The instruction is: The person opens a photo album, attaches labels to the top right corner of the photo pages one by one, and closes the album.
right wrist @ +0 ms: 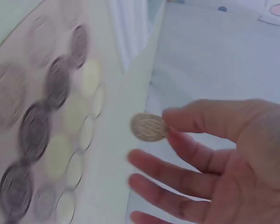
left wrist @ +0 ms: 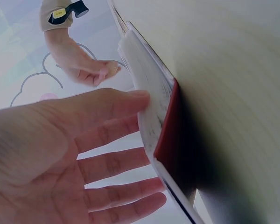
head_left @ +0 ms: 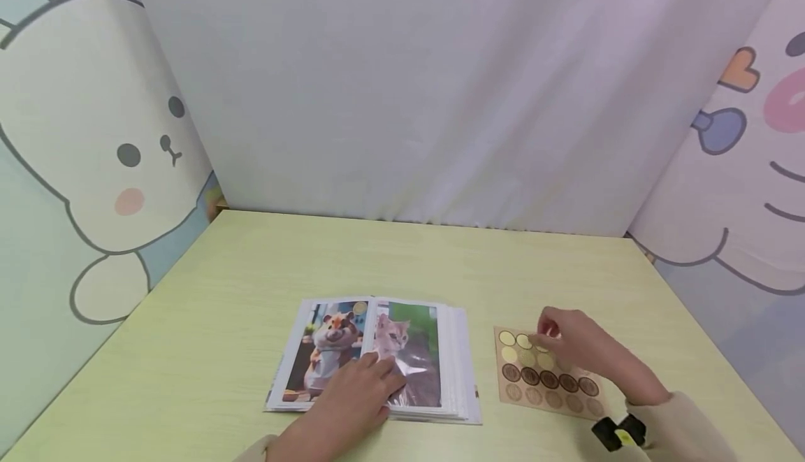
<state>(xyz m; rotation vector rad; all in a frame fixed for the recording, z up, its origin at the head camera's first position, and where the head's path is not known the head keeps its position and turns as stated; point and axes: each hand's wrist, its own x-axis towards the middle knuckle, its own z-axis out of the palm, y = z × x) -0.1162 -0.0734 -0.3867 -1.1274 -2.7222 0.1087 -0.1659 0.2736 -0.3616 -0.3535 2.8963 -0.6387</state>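
A photo album (head_left: 462,367) lies spread on the table, with a hamster picture (head_left: 333,340) on the left page and a kitten picture (head_left: 418,357) on the right. My left hand (head_left: 355,399) rests across its lower middle, fingers extended; in the left wrist view the thumb touches the page edges. Between thumb and index finger, my right hand (head_left: 578,342) pinches a round sticker (right wrist: 149,127), its other fingers spread. That hand is above a sheet of round stickers (head_left: 541,388) with gold, dark brown and pale rows, partly covering its upper right.
The pale yellow table (head_left: 207,308) carries the album and the sheet side by side. A plain curtain (head_left: 402,98) hangs behind, and cartoon-printed panels (head_left: 113,168) flank both sides. A small gold round sticker (head_left: 360,307) is at the hamster picture's upper right corner.
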